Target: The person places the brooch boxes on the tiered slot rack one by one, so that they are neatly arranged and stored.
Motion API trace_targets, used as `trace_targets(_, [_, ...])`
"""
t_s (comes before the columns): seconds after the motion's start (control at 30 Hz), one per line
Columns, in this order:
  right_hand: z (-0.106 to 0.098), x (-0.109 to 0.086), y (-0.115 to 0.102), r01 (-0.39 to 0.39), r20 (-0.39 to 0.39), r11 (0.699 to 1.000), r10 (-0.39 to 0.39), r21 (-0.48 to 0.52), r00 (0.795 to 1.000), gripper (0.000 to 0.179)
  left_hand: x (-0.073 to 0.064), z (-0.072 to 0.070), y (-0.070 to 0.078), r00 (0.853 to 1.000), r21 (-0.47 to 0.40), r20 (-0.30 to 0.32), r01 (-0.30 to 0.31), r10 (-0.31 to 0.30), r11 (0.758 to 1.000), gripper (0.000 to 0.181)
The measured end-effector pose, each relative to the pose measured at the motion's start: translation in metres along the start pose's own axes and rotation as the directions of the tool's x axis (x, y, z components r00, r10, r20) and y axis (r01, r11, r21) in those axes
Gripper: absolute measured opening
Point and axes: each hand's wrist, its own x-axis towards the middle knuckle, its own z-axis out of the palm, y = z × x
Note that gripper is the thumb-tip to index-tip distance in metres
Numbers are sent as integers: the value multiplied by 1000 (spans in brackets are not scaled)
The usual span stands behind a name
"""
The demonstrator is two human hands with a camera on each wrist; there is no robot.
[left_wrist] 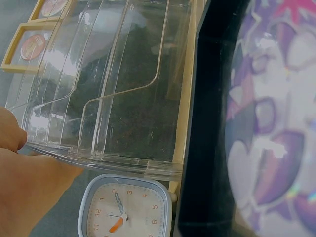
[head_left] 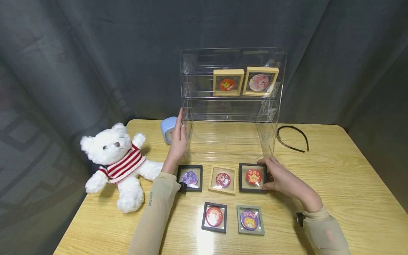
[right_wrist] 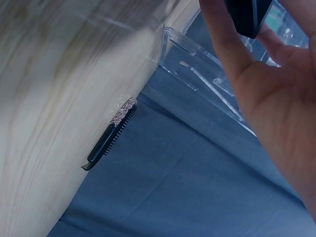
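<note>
My left hand lies with fingers extended against the left side of a clear acrylic display rack. My right hand grips the right edge of a black frame with a red star badge, thumb near its lower corner and fingers at its upper one. In the right wrist view a corner of that black frame shows between the fingers. Two yellow frames, one with an orange badge and one with a pink badge, stand on the rack's upper right.
On the table lie a black frame with a purple badge, a yellow frame, a dark frame and a green-grey frame. A white teddy bear and blue clock are left; a black headband lies right.
</note>
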Motion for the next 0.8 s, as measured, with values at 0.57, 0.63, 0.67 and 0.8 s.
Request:
trace_targets(0.57, [-4,4,1,78,-183,994,-90,-74,979,40,0,-1,2,1000,4,-1,12,-12,1000,58])
trace_targets(0.63, [-4,4,1,72,-197,995,-86,-75,977,34,0,0,3,1000,-4,-9,6,-6,1000,58])
trace_targets(0.67, [-4,5,1,68,-202,995,-81,-72,976,32,0,0,3,1000,-8,-11,4,-4,1000,58])
trace_targets(0.8, [-4,6,0,47,-213,998,-56,-45,976,25,0,1,3,1000,-3,-17,-1,1,1000,58])
